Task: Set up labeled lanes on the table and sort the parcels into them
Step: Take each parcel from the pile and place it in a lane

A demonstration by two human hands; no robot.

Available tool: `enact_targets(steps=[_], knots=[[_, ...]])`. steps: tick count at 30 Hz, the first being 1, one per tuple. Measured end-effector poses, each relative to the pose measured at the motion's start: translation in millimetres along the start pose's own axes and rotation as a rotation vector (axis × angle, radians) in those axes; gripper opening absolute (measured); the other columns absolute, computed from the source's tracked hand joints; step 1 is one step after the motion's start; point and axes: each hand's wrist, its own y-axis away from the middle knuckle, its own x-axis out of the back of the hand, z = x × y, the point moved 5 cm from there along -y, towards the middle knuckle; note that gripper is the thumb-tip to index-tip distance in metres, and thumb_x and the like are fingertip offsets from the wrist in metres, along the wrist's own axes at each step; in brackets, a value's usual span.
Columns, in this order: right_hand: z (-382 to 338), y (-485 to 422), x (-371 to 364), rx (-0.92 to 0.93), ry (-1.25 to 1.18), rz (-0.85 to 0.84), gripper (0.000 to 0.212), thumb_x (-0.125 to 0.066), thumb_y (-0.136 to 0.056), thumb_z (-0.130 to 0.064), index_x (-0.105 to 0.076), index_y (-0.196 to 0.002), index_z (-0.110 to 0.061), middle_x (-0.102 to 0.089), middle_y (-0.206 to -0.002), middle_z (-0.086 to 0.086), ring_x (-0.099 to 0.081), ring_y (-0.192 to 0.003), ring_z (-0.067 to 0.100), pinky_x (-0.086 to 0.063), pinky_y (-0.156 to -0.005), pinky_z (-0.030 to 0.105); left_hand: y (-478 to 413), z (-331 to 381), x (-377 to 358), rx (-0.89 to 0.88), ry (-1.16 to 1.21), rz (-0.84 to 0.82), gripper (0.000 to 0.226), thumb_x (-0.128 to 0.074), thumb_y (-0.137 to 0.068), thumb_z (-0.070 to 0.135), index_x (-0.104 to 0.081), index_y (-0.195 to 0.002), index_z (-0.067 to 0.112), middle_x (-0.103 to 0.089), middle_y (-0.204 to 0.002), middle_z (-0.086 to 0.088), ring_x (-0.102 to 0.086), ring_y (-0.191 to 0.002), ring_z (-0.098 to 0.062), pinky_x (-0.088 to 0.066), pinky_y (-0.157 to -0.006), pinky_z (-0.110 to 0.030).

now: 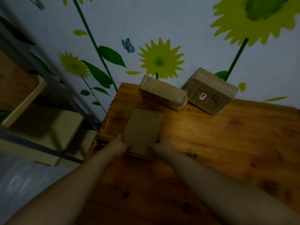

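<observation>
Sunflower wall behind wooden tabletop (219, 143) | left hand (121, 143) and right hand (158, 146) clasp near end of flat parcel (142, 127), left side of tabletop | taped parcel (162, 93), printed parcel (209, 96) by wall | no lane labels visible; sorting judged barely begun

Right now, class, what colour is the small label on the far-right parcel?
The label is red and white; the head view shows it best.
</observation>
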Motion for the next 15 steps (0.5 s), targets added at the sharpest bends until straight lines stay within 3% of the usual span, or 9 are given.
enact_targets(steps=[3, 5, 7, 10, 12, 15], knots=[[-4.7, 16.4, 12.9, 0.005, 0.03, 0.035, 0.057, -0.061, -0.088, -0.004, -0.039, -0.141, -0.01, -0.06, -0.126, 0.013, -0.06, -0.109, 0.028, -0.051, -0.087, 0.03, 15.0, 0.3, -3.9, 0.001, 0.139, -0.053, 0.051, -0.06, -0.091, 0.024, -0.039, -0.135, 0.012, -0.052, -0.128, -0.01, -0.056, -0.097, -0.024, -0.051, -0.079, -0.036], [-11.8, 35.0, 22.7, 0.022, 0.053, 0.05, 0.061, -0.06, -0.088, -0.003, -0.036, -0.143, -0.01, -0.061, -0.117, 0.01, -0.06, -0.099, 0.023, -0.049, -0.064, 0.012, 27.0, 1.6, 1.3, -0.038, 0.153, -0.068, 0.052, -0.061, -0.09, 0.022, -0.039, -0.135, 0.011, -0.053, -0.126, -0.011, -0.056, -0.091, -0.022, -0.05, -0.07, -0.033], [-16.9, 56.2, 33.4, 0.015, 0.024, 0.065, 0.07, -0.062, -0.087, -0.005, -0.029, -0.147, -0.014, -0.059, -0.114, 0.007, -0.058, -0.089, 0.018, -0.044, -0.049, 0.01, 39.0, 4.5, 10.4, -0.115, 0.135, -0.093, 0.062, -0.065, -0.086, 0.017, -0.035, -0.14, 0.013, -0.052, -0.128, -0.011, -0.056, -0.096, -0.023, -0.049, -0.073, -0.032], [-24.9, 94.4, 43.9, 0.013, -0.022, 0.041, 0.08, -0.065, -0.085, -0.007, -0.02, -0.15, -0.02, -0.062, -0.115, 0.01, -0.062, -0.085, 0.02, -0.05, -0.059, 0.024, 66.2, 14.2, 21.1, -0.234, 0.147, -0.156, 0.068, -0.066, -0.085, 0.014, -0.031, -0.143, 0.021, -0.054, -0.118, -0.001, -0.056, -0.092, -0.015, -0.048, -0.068, -0.026], [-32.3, 120.4, 48.4, 0.064, -0.012, 0.064, 0.077, -0.066, -0.085, -0.006, -0.025, -0.149, -0.02, -0.063, -0.102, 0.007, -0.063, -0.082, 0.02, -0.053, -0.067, 0.031, 88.0, 24.0, 23.3, -0.318, 0.207, -0.171, 0.056, -0.06, -0.09, 0.023, -0.036, -0.14, 0.019, -0.055, -0.112, 0.005, -0.054, -0.089, -0.01, -0.046, -0.066, -0.024], [-48.1, 158.2, 61.6, 0.189, -0.064, 0.188, 0.074, -0.07, -0.084, -0.019, -0.029, -0.146, -0.022, -0.062, -0.112, 0.008, -0.064, -0.096, 0.025, -0.054, -0.087, 0.04, 119.1, 37.6, 22.7, -0.437, 0.228, -0.13, 0.043, -0.056, -0.093, 0.024, -0.045, -0.134, 0.017, -0.058, -0.106, 0.008, -0.056, -0.086, -0.007, -0.045, -0.062, -0.022]])
